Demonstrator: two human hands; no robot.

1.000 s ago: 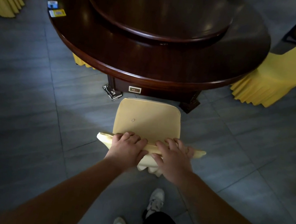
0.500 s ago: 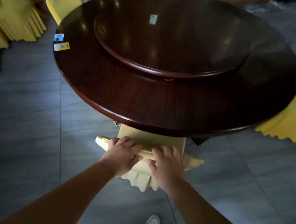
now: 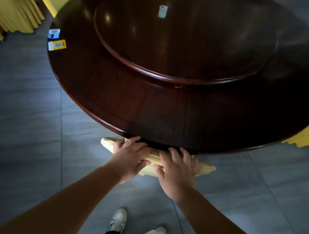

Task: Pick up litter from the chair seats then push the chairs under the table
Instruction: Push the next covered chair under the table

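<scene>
The scene is seen through a single wide-angle view, worn at head height and aimed forward and steeply down. The round tabletop (image 3: 181, 108) fills the upper frame at close range, and the grey floor (image 3: 15, 146) is seen below. Straight lines are bowed near the edges.

Dim interior, lit mainly from upper left. Soft highlights glinting off the dark polished round wooden table (image 3: 170, 109); pale patches of light on the grey tiled floor (image 3: 16, 136). Strong wide-angle curvature toward the edges, slight softness throughout, deep shade beneath the table rim.
</scene>
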